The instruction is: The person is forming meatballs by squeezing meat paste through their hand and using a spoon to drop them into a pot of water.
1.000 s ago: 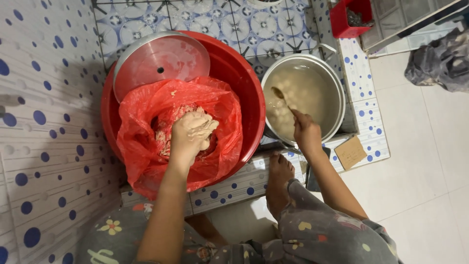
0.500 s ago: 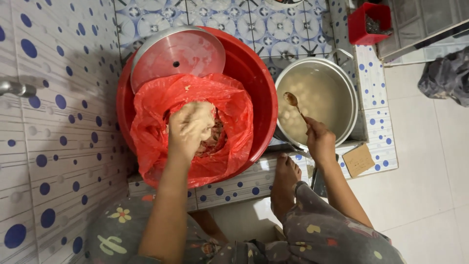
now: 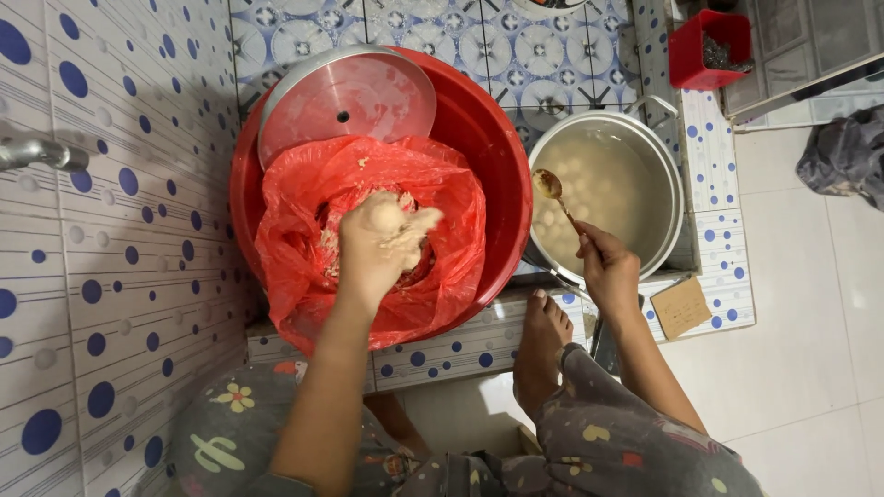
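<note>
Two hands at work, both bare, seen from above. Far left: metal tap [image 3: 41, 152] sticks out of the dotted wall tiles [image 3: 101, 304]. Next, red basin [image 3: 479, 129] sits on the patterned tile floor, its near edge right at the raised tiled ledge [image 3: 460, 350]. Round metal lid [image 3: 345, 97] leans inside the basin at its far-left rim. Red plastic bag [image 3: 442, 248] lies open in the basin's near half, with pale paste inside. Left hand [image 3: 378, 244] is over the bag's mouth, fingers curled shut around a lump of paste [image 3: 387, 216], paste smeared over the fingers. Bare foot [image 3: 539, 345] rests on the ledge, between basin and pot. Right of the basin, touching it or nearly so, metal pot [image 3: 668, 184] holds cloudy liquid with pale balls [image 3: 562, 221] floating in it. Right hand [image 3: 608, 267] is at the pot's near rim, closed on the handle of a spoon [image 3: 548, 184]; spoon bowl is raised over the liquid. Small cardboard piece [image 3: 680, 306] lies on the ledge by the pot's near-right side. Red crate [image 3: 709, 46] at the far right corner of the tiles.
</note>
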